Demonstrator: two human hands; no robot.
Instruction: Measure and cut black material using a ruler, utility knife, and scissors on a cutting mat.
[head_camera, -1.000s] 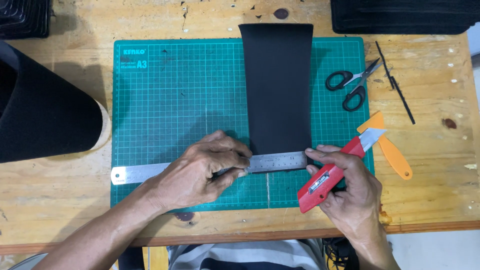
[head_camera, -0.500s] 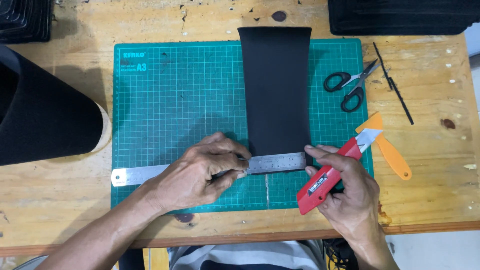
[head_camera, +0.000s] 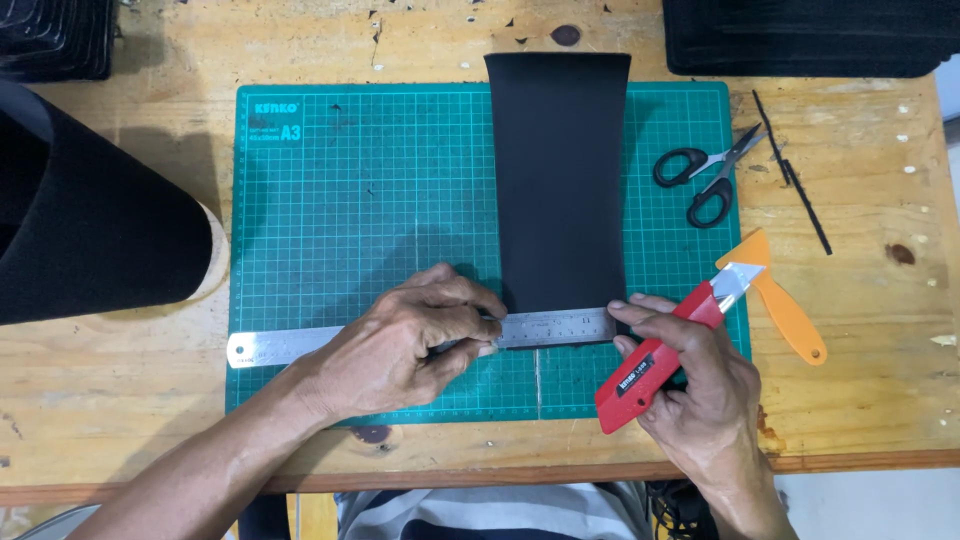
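A black sheet strip (head_camera: 560, 180) lies lengthwise on a green cutting mat (head_camera: 350, 220). Across its near end rests a steel ruler (head_camera: 270, 347). My left hand (head_camera: 400, 345) presses down on the ruler's middle, fingertips at the strip's left edge. My right hand (head_camera: 690, 385) grips a red utility knife (head_camera: 655, 362), blade end pointing up and right, away from the strip. Its fingertips touch the ruler's right end at the strip's right edge.
A large black roll (head_camera: 90, 230) lies at the left. Black-handled scissors (head_camera: 705, 180), a thin black offcut (head_camera: 795, 190) and an orange scraper (head_camera: 780, 300) lie to the right of the mat. Dark stacked material sits at the back corners of the wooden table (head_camera: 870, 400).
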